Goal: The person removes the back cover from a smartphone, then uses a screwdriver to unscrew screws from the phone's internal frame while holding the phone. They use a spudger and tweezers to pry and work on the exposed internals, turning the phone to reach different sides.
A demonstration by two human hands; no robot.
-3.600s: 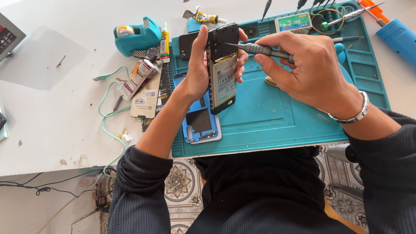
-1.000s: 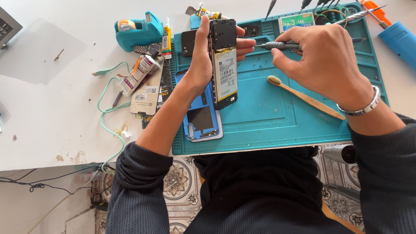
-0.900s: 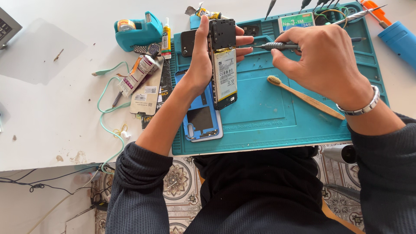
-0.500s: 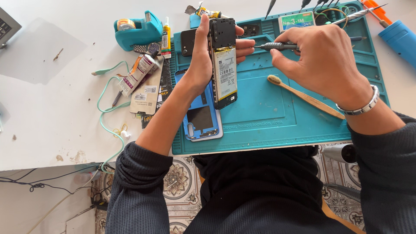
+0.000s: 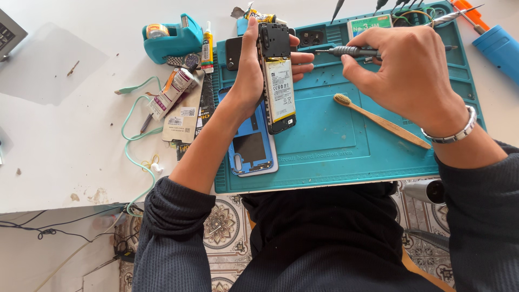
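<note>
The left hand (image 5: 253, 81) grips the opened phone (image 5: 277, 75) upright above the teal mat's (image 5: 346, 157) far edge, battery facing up for access. The right hand's (image 5: 405, 70) fingers pinch a screwdriver (image 5: 348, 51), its tip aimed at the phone's top.

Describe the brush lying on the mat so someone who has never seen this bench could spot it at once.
Start at the teal work mat covering the right part of the white table. Below the right hand, which holds a screwdriver, lies a wooden toothbrush, slanting down to the right. It is the only pale wooden thing there, with bristles at its upper left end.
</note>
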